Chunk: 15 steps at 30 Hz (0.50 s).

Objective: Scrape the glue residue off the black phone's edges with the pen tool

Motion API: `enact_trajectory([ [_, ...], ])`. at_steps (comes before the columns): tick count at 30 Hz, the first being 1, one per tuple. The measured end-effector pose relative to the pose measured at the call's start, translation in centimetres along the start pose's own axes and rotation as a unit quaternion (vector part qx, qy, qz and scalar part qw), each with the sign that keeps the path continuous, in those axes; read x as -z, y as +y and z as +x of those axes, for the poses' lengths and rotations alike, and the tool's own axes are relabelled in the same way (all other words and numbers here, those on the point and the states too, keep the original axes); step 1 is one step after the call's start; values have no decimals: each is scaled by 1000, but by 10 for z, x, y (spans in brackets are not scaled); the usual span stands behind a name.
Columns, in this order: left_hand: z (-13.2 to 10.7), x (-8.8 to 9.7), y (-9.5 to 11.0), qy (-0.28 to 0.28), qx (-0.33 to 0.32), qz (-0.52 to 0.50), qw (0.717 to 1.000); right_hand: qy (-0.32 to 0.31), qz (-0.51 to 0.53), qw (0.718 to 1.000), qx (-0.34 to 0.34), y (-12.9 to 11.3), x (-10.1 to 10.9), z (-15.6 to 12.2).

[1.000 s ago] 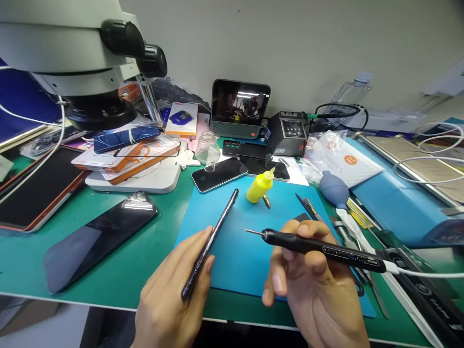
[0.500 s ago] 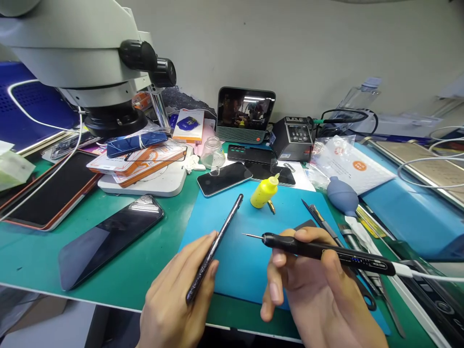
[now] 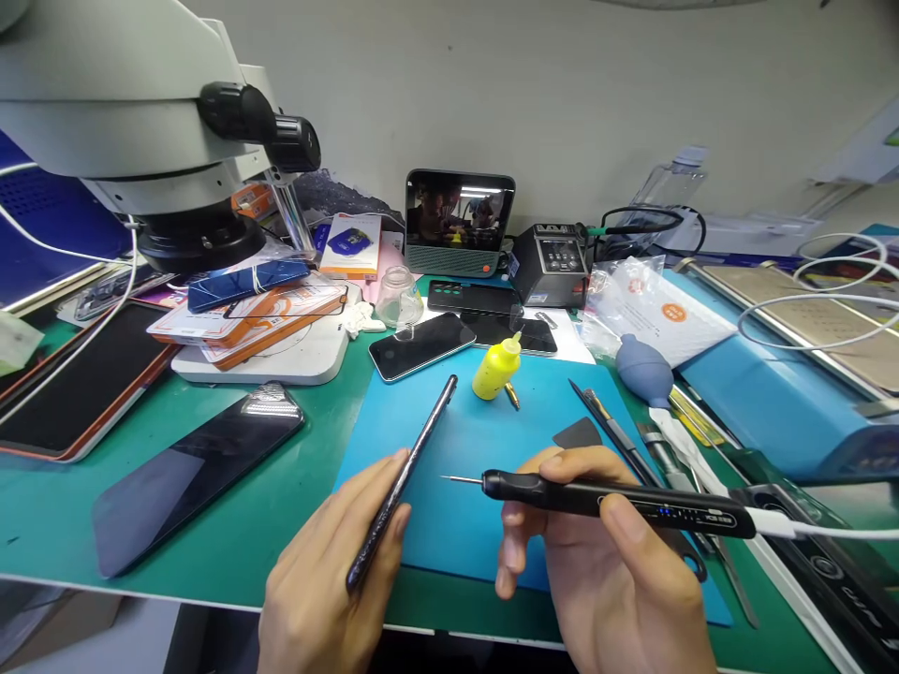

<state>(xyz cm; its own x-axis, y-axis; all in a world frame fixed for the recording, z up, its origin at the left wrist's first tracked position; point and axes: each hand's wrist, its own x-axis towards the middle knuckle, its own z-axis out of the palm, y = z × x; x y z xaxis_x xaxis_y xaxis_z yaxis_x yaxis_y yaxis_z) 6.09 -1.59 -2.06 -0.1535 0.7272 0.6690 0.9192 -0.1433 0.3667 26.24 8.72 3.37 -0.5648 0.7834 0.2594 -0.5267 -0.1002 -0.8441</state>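
My left hand (image 3: 327, 571) grips a thin black phone (image 3: 414, 463) by its near end, holding it edge-up and slanting away over the blue mat (image 3: 456, 505). My right hand (image 3: 611, 580) is closed round a black electric screwdriver (image 3: 618, 496) with a white cable at its rear. Its thin bit points left toward the phone, a short gap from its side. A yellow squeeze bottle (image 3: 495, 367) lies on the mat beyond them.
A microscope (image 3: 140, 122) overhangs the left. Dark screens (image 3: 189, 473) and a tablet (image 3: 77, 384) lie on the green mat (image 3: 211, 552). A second phone (image 3: 420, 345), small display (image 3: 458, 220), solder station (image 3: 556, 265), blue air blower (image 3: 642, 367) and tweezers (image 3: 618, 435) crowd the back and right.
The screwdriver has dropped lower and shifted left, its tip closer to the phone. My left hand and the phone stay nearly as they were; the view shifted slightly.
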Motion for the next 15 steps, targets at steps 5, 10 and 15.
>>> enact_trajectory([
  [5,3,1,1,6,-22,-17,1000,18,-4,1000,-7,-1,1,-4],
  [10,6,0,5,48,-32,-25,998,29,-1,999,-18,-4,4,-5],
  [15,15,-2,11,73,-20,-18,997,43,9,999,-13,-4,2,0],
])
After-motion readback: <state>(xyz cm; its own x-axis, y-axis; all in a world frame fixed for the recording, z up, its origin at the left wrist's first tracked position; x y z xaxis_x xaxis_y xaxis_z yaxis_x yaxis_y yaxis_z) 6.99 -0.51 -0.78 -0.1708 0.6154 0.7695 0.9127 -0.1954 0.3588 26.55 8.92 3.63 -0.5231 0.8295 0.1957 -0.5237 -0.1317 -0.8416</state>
